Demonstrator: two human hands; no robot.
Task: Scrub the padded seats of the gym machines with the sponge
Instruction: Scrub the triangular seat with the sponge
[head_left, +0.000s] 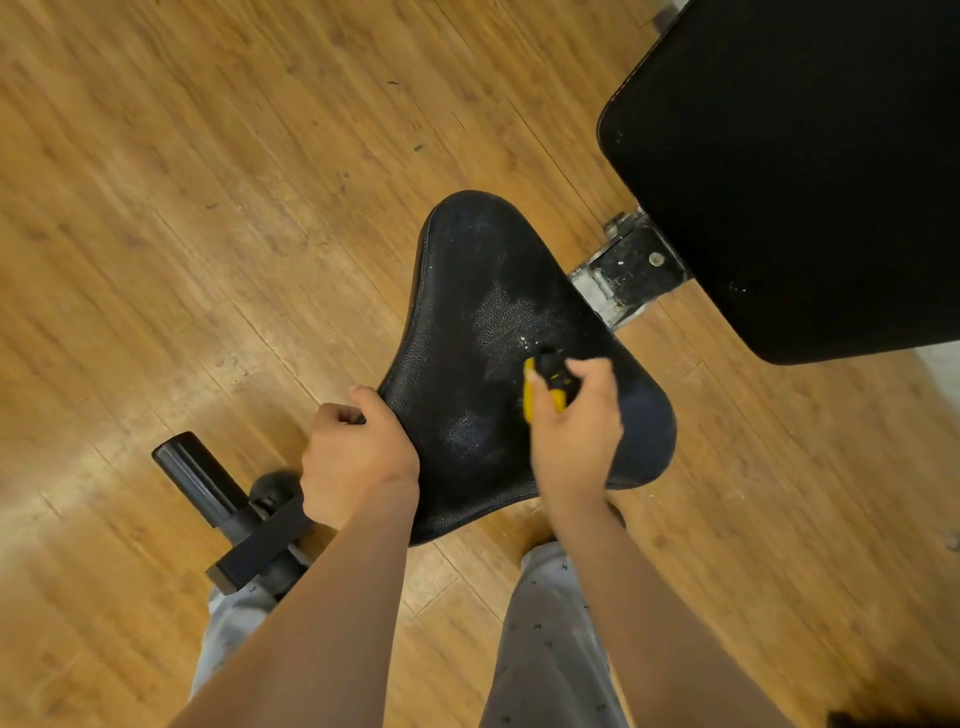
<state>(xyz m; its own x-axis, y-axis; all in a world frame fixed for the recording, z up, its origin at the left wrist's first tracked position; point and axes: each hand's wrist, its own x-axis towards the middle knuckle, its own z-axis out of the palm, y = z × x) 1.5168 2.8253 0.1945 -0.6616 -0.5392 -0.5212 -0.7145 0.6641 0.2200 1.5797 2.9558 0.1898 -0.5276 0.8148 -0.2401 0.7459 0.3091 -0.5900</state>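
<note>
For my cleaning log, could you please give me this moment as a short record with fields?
seat: black, padded, with whitish foamy patches near its middle
left hand: grips the seat's edge
right hand: holds a yellow-and-black sponge against the seat
back pad: black, upper right, apart from the seat
bracket: metal, between seat and back pad
floor: wood planks

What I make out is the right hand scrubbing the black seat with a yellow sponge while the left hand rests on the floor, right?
Not quite. In the head view the left hand grips the edge of the black seat rather than resting on the floor. The right hand does scrub the seat with the yellow sponge.
</note>
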